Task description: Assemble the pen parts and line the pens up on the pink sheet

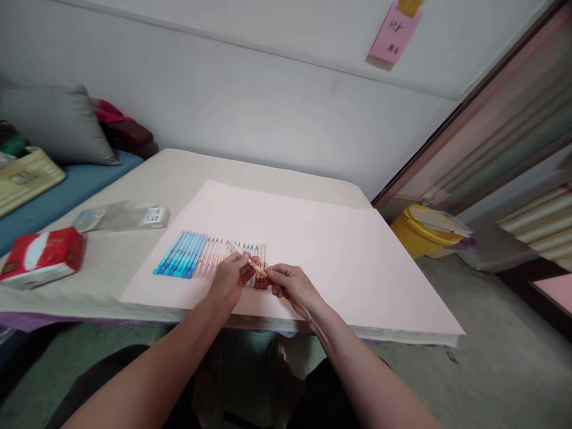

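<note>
A slim pen [258, 269] with a peach-orange end and a pale, see-through far end is held slantwise between my two hands. The fingers of my left hand [233, 273] are closed round its middle. My right hand [288, 282] pinches its orange end between thumb and fingertips. Below and behind the hands, several pens lie side by side in a row on a pale pink sheet [339, 262]. Blue pens [181, 254] form the left of that row, pinkish pens [208, 256] come beside them, and brown-ended pens [263, 280] are at the right, partly covered by my hands.
A red tissue pack [42, 257] and a clear plastic wrapper [120, 215] lie on the table's left. Further left are a grey cushion [58, 125] and a yellow box [29, 179]. A yellow bucket [417, 231] stands beyond the table's right edge; a white wall [250, 113] rises behind.
</note>
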The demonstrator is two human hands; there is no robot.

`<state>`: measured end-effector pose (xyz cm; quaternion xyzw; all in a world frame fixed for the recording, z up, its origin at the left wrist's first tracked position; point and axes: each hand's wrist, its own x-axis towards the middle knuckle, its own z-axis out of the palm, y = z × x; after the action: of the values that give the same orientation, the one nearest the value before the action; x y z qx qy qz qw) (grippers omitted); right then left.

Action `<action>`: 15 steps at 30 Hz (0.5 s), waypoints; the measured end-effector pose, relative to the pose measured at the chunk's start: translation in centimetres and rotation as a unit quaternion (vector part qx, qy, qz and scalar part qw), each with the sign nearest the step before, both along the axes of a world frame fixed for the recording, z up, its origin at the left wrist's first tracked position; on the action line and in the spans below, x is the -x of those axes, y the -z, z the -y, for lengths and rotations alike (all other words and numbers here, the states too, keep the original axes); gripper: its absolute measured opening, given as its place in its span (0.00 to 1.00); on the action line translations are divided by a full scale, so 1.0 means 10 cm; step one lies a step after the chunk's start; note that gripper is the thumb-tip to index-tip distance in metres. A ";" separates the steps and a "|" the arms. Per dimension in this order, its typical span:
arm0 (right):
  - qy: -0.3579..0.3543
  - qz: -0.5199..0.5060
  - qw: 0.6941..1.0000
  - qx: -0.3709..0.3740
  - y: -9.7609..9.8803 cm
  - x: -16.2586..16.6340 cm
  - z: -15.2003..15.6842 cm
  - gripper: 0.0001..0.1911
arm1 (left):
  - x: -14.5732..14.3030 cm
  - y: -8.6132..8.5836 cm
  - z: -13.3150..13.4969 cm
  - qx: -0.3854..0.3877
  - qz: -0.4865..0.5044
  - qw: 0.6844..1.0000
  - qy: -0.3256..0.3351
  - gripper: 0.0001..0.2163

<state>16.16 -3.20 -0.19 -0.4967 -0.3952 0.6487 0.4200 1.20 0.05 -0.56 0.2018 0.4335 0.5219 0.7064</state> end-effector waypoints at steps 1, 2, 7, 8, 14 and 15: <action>0.000 -0.003 1.000 0.002 0.00 0.00 0.00 0.13 | 0.00 0.00 0.00 -0.001 -0.007 1.000 -0.003 0.02; 0.000 0.000 1.000 0.001 0.00 0.00 -0.01 0.13 | -0.01 -0.01 0.00 -0.003 -0.016 1.000 -0.006 0.03; 0.007 0.044 0.999 -0.005 0.00 -0.01 -0.02 0.08 | 0.00 -0.04 -0.02 -0.005 -0.029 0.998 -0.060 0.04; 0.005 0.047 0.999 -0.007 0.00 -0.02 -0.02 0.07 | 0.01 -0.04 -0.03 -0.001 -0.022 0.997 -0.068 0.04; -0.030 0.044 0.999 -0.007 0.07 -0.11 -0.04 0.10 | 0.14 -0.03 -0.13 0.016 0.041 0.992 -0.114 0.04; -0.034 0.038 0.999 -0.006 0.09 -0.14 -0.05 0.11 | 0.16 -0.04 -0.16 0.017 0.049 0.991 -0.123 0.04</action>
<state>17.51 -2.69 -1.08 -0.5050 -0.4316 0.6405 0.3853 -0.42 1.62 -0.18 0.1091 0.4286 0.6066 0.6606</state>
